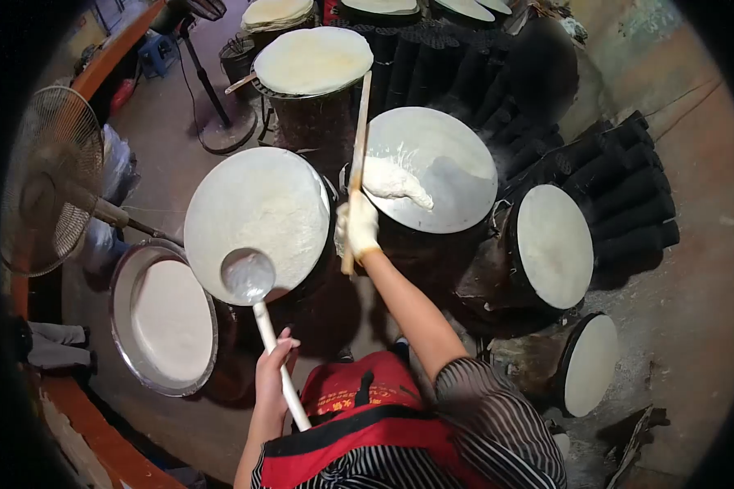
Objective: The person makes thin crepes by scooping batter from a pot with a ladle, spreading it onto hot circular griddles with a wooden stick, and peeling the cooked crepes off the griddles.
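My left hand (276, 371) is closed around the white handle of a ladle (249, 275), whose round bowl rests over the near edge of a pale round griddle (257, 212) coated with thin batter. In a whitish glove, my right hand (357, 224) grips a long wooden stick (361, 130) that points away from me. Right of the stick, a lump of white dough or batter (395, 181) lies on a second round griddle (457, 175). A metal basin of pale batter (171, 326) stands at the lower left.
Two fans stand at the left, one with a wire cage (53, 179). Behind, a stack of round sheets (312, 61) sits on a drum. More round griddles (554, 246) are at the right, near black cylinders (628, 191). A red apron (363, 383) covers my front.
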Available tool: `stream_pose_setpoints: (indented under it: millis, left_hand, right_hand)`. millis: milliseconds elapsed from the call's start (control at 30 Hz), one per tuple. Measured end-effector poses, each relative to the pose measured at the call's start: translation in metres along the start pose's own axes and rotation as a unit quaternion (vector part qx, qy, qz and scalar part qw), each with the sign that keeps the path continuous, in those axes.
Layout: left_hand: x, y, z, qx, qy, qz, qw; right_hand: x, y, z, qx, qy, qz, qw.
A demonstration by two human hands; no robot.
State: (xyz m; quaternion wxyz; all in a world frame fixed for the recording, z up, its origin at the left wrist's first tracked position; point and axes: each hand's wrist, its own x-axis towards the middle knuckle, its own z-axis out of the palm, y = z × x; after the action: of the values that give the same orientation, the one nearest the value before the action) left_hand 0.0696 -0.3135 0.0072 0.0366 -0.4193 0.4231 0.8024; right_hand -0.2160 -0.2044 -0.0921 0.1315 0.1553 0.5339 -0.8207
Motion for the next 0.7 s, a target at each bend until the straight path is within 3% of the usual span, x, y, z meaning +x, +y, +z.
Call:
stream_pose_setpoints:
  millis: [100,233,500,633,700]
  left_hand:
    - [-0.012,-0.002,-0.023,-0.057,0.050,0.008,0.997]
    - [-0.017,0.003,-0.030,-0.060,0.078,-0.001,0.995]
    - [0.000,-0.004,-0.017,-0.005,-0.038,-0.009,0.999]
    - [0.000,-0.012,-0.013,0.005,-0.052,-0.029,0.998]
    - [-0.008,-0.010,-0.005,0.012,-0.056,-0.017,0.998]
  right_hand:
    - [0.026,0.016,0.028,-0.033,0.074,0.009,0.997]
    - [-0.027,0.024,0.015,0.021,0.132,0.039,0.990]
    - [-0.116,0.006,-0.067,0.034,0.152,0.057,0.986]
    - [-0.112,-0.020,-0.103,0.018,0.169,0.024,0.985]
    - [-0.094,-0.026,-0.095,0.111,0.164,0.006,0.980]
